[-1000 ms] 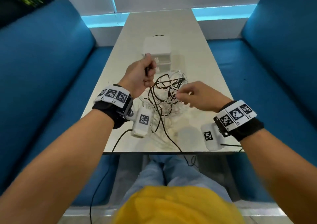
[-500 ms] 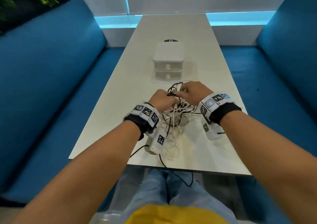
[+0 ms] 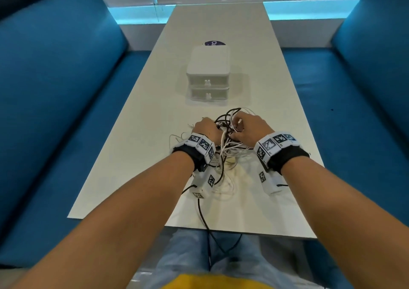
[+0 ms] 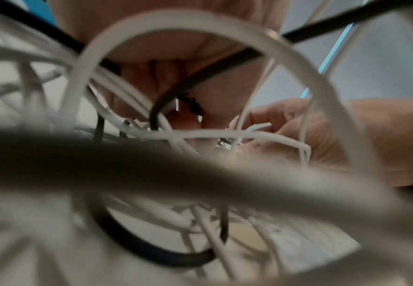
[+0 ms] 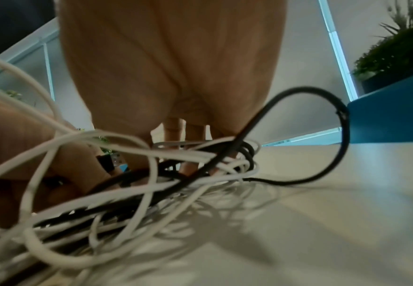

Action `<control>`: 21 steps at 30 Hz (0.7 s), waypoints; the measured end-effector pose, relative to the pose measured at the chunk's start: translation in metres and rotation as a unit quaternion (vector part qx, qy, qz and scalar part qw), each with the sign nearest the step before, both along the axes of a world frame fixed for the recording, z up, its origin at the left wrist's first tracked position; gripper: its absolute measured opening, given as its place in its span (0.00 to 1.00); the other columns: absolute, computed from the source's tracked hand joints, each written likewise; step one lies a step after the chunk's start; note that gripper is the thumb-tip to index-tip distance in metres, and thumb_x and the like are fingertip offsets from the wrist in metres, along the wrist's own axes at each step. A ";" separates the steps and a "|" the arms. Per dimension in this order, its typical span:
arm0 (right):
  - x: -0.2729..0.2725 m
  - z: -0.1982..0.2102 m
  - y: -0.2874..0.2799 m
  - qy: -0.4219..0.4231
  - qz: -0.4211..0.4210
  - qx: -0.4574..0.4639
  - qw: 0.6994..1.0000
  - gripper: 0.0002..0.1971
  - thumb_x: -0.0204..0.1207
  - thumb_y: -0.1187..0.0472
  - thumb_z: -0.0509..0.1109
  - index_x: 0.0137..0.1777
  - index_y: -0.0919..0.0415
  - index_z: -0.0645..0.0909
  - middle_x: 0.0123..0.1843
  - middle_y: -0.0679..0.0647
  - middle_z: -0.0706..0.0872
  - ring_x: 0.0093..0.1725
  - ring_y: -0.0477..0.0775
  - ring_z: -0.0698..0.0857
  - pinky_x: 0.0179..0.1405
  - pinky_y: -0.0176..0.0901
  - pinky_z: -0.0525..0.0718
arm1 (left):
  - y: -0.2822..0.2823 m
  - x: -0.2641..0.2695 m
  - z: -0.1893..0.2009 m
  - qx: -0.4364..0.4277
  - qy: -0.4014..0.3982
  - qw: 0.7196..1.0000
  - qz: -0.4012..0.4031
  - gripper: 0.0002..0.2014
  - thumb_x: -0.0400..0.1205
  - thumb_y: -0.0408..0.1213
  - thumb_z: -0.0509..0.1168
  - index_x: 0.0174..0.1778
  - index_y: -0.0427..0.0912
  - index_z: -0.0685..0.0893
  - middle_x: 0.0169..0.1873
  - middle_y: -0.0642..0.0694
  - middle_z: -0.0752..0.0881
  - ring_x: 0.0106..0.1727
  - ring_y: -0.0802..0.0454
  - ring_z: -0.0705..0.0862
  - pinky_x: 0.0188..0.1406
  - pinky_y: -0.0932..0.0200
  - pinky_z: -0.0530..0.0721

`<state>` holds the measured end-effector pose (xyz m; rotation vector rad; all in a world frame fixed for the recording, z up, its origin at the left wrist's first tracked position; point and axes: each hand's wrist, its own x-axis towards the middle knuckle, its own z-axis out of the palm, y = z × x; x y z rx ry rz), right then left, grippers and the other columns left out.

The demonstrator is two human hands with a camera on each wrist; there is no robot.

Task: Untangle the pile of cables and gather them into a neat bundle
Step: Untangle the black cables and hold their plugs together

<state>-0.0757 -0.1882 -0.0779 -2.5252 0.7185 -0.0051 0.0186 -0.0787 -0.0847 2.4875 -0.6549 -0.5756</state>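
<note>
Both hands dropped onto cable pile (image 3: 223, 153) before drawer box (image 3: 208, 76) | left hand (image 3: 207, 128) grips black plug | right hand (image 3: 249, 127) pinches white cable | still tangled

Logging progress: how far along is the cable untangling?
Early. Done: nothing visibly separated; the black and white cables lie in one tangled pile on the table. In hand: the left hand grips a black cable's plug end, and the right hand has fingers curled among the strands. Left: separating every cable and bundling.
</note>
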 end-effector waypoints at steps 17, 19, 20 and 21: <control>-0.020 0.012 -0.005 0.015 -0.022 -0.060 0.998 0.18 0.77 0.35 0.59 0.52 0.44 0.82 0.53 0.54 0.79 0.53 0.58 0.79 0.56 0.54 0.80 | 0.026 0.001 0.056 -0.191 0.062 0.980 -0.009 0.10 0.85 0.34 0.53 0.42 0.40 0.78 0.30 0.47 0.77 0.27 0.52 0.72 0.26 0.58 0.67; -0.030 0.012 -0.012 0.053 -0.042 -0.085 0.994 0.15 0.79 0.40 0.60 0.55 0.44 0.82 0.56 0.56 0.81 0.57 0.61 0.81 0.59 0.55 0.79 | 0.034 0.005 0.075 -0.285 0.079 0.955 0.036 0.10 0.87 0.36 0.53 0.43 0.42 0.79 0.36 0.47 0.81 0.27 0.54 0.71 0.24 0.59 0.66; -0.034 0.011 -0.016 0.051 -0.053 -0.069 0.995 0.13 0.80 0.43 0.61 0.55 0.46 0.83 0.58 0.56 0.83 0.57 0.62 0.82 0.60 0.55 0.80 | 0.038 0.005 0.084 -0.326 0.096 0.939 0.047 0.10 0.87 0.37 0.54 0.43 0.44 0.78 0.39 0.46 0.83 0.27 0.55 0.71 0.23 0.60 0.66; -0.038 0.012 -0.017 0.039 -0.061 -0.041 0.997 0.12 0.80 0.45 0.63 0.55 0.47 0.83 0.58 0.56 0.85 0.57 0.61 0.82 0.59 0.53 0.80 | 0.041 0.005 0.092 -0.360 0.113 0.925 0.052 0.10 0.87 0.38 0.54 0.42 0.46 0.77 0.42 0.46 0.84 0.26 0.55 0.70 0.21 0.62 0.66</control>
